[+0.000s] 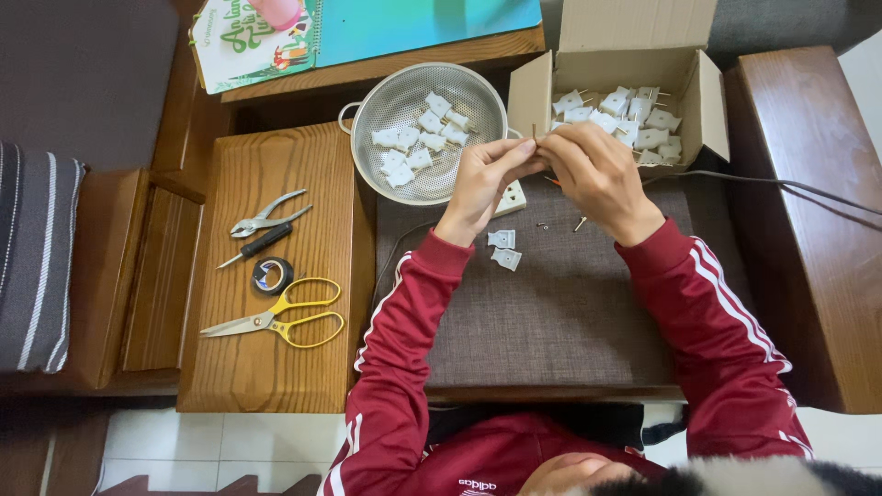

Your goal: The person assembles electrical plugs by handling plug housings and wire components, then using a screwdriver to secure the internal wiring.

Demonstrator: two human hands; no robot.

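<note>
While both hands meet above the counter, left hand and right hand fingers pinch closed on a small, indistinct part beside the cardboard box.

Lying on the wooden tabletop: yellow-handled scissors, tape roll, screwdriver, pliers; beyond, books.

colander – shiny metal mesh | box – matt cardbd | mat – rough cloth
</note>
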